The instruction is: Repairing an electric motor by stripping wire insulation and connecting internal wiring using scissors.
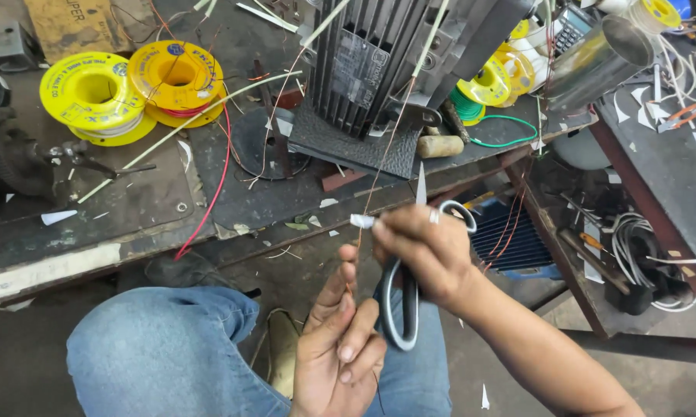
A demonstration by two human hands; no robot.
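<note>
Wire [379, 166] running taut from motor [386, 66] on workbench [132, 224] down to both hands, passing between them. Right hand [425, 251] pinching white sleeve [362, 221] on wire with fingertips, while also gripping scissors [404, 297], blade pointing upward, handles hanging below palm. Left hand [340, 340] sitting lower, thumb and forefinger pressing together on wire's lower stretch. Yellow spools [132, 89] lying well apart, far left on bench.

motor [379, 69] and spools [132, 89] crowd the bench [132, 208]
</note>
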